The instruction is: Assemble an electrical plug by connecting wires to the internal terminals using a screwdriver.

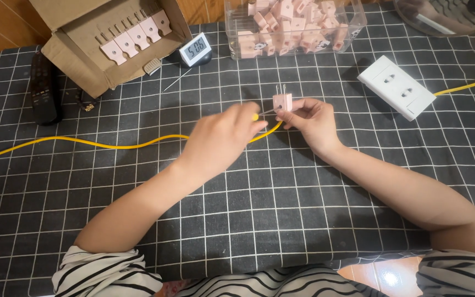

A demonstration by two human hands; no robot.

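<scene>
Holding pink plug (282, 102) pinched in right hand (310, 122), prongs up, above table (303, 220) centre. Left hand (221, 140) closed round yellow-handled screwdriver (259, 115), tip at plug side. Judgement: keep plug steady, driver square to screw, yellow cable (111, 144) slack. White socket (396, 87) well apart.

Grid cloth (303, 220) w/ yellow cable (83, 142), white socket (397, 87), cardboard box (83, 60), clear bin (295, 48).

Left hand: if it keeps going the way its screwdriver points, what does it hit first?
The pink plug held by the right hand; the left hand aims its tool's tip right at the plug's side.
</scene>
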